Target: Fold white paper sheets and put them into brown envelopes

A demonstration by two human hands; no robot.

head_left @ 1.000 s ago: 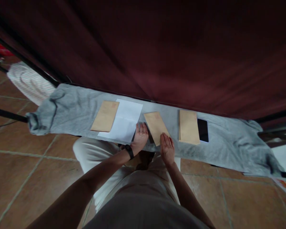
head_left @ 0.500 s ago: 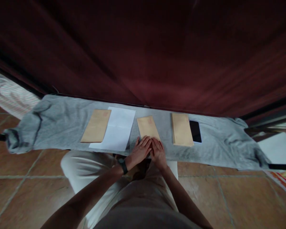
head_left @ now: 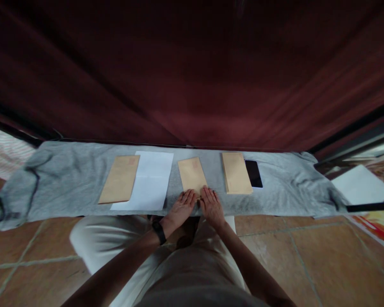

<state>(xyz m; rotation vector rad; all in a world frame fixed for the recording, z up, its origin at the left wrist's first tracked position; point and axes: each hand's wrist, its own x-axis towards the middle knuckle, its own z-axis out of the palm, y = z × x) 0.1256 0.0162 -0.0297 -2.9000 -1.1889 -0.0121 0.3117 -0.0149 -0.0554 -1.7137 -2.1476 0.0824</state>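
Note:
A small brown envelope lies in the middle of a grey cloth. My left hand and my right hand lie flat side by side, fingers stretched out, with their fingertips on the envelope's near edge. A black band sits on my left wrist. Left of the hands lie a white sheet of paper and another brown envelope overlapping its left side. To the right sits a stack of brown envelopes with a black phone beside it.
A dark red curtain hangs right behind the cloth. The floor is brown tile. A white sheet and a coloured printed sheet lie at the right. Striped fabric shows at the far left. My knees in pale trousers are below.
Both hands came together at the middle envelope's near edge, and the envelope now lies straighter. The camera view has shifted, so the cloth appears more level.

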